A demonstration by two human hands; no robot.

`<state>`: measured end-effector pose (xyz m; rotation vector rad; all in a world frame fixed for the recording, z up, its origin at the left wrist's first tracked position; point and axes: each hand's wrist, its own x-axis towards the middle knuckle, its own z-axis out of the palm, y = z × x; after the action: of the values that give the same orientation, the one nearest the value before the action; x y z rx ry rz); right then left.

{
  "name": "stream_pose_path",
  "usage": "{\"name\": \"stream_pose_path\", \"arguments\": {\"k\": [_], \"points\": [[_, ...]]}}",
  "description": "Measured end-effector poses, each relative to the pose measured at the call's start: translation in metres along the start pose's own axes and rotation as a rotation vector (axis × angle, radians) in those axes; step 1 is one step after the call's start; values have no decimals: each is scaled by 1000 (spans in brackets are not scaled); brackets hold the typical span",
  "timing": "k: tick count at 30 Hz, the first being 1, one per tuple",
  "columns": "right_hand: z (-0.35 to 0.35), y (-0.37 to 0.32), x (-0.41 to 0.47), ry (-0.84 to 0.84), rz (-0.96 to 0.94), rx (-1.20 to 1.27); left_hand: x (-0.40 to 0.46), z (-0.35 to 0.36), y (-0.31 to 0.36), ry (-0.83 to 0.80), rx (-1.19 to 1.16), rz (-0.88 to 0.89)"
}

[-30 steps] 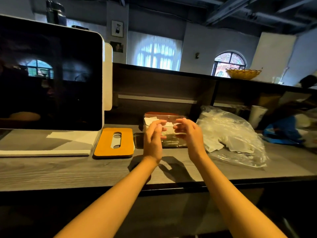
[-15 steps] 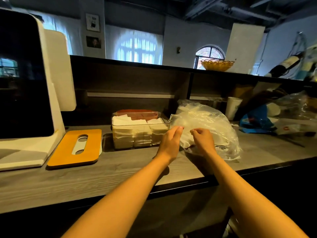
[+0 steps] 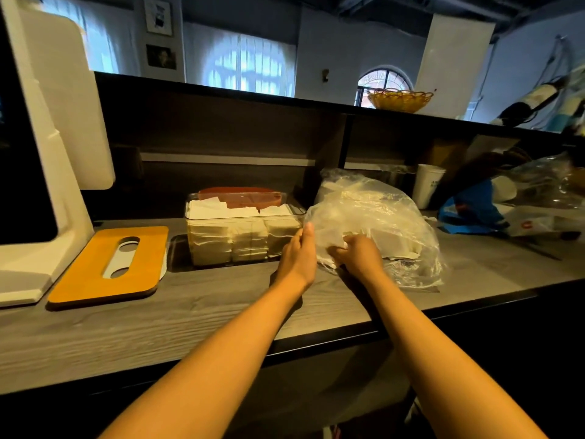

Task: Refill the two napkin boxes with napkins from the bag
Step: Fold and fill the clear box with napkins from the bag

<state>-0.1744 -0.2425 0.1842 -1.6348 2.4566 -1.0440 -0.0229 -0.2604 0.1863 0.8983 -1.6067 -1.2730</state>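
Resting on the grey table (image 3: 196, 312), the clear bag (image 3: 376, 213) of napkins sits at 3 o'clock of the clear napkin box (image 3: 240, 229), touching it. The left hand (image 3: 299, 258) lies with straight fingers against the bag's side; the right hand's (image 3: 359, 258) grip is curled, bunching the plastic. An orange lid (image 3: 107, 264) lies at 9 o'clock of the box.

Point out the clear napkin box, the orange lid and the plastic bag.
clear napkin box (image 3: 240, 239): head view, on its front wall.
orange lid (image 3: 79, 274): head view, on its top face, left of the slot.
plastic bag (image 3: 373, 210): head view, on its crumpled upper side.
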Motion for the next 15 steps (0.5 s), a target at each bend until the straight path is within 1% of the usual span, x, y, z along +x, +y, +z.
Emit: {"name": "stream_pose_path", "arguments": {"k": [3,5,7,9,11,12,15], "points": [[-6,1,-7,133,-7,207,-1,-1,1,-5,34,1],[-14,-6,-14,211,-51,359,-2,-2,1,-10,37,1],[-23,-14,-23,219,-67,607,-4,-4,3,-17,13,20],[-31,-22,-30,141,5,969,-7,-5,8,-60,-87,49],[-35,-27,-35,-8,92,1248,-13,-5,14,-118,-232,53],[-37,-30,-37,-80,138,1320,-14,-4,16,-135,-293,33],[-43,-36,-42,-252,225,1364,-14,-4,16,-191,-495,-59]]}}
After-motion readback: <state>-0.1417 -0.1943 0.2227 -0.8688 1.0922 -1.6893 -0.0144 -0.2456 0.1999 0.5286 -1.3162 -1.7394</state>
